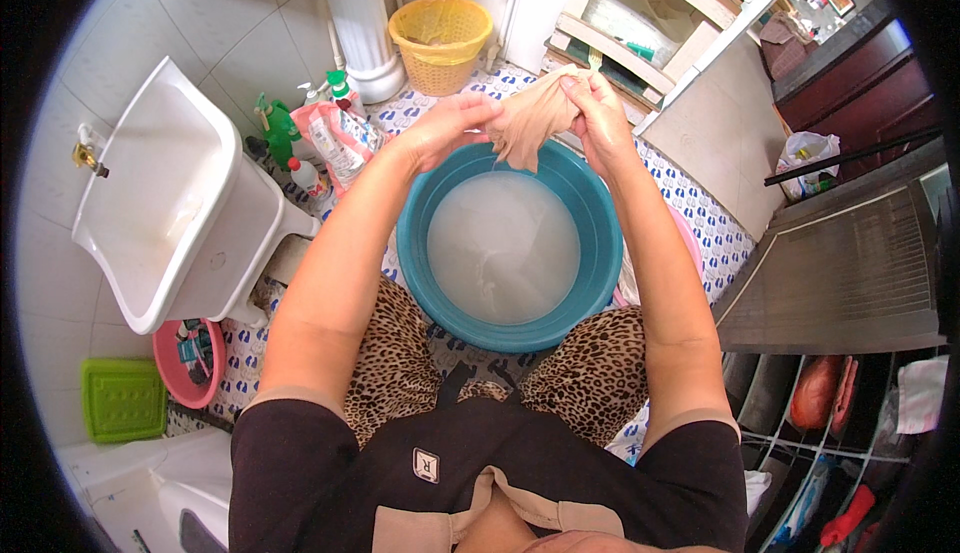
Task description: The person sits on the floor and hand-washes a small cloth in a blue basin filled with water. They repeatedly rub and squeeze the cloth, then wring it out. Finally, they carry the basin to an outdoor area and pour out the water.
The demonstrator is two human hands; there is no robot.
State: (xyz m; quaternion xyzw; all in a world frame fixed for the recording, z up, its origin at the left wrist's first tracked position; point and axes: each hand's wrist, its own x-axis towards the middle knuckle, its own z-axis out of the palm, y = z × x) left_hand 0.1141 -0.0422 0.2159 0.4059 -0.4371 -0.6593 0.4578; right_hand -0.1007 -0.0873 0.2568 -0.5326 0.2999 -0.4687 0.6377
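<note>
A wet beige cloth (536, 118) hangs between my two hands, above the far rim of a large teal plastic basin (409, 245). My left hand (450, 129) pinches its left edge between thumb and fingers. At the upper right end, my right hand (598, 114) grips a bunched part of the fabric. The lower end dangles in loose folds over the basin. Cloudy greyish water (502, 245) fills much of the basin, and what lies beneath its surface cannot be made out. The basin stands on the floor between my knees, which are in leopard-print trousers (592, 358).
Left stand a white sink (165, 170), a green spray bottle (277, 133), a pink-and-white bag (337, 140) and a red-capped bottle (306, 176). A yellow wastebasket (439, 65) is beyond the basin. At right are a pink basin (686, 242), partly hidden by my arm, and a rack (825, 444).
</note>
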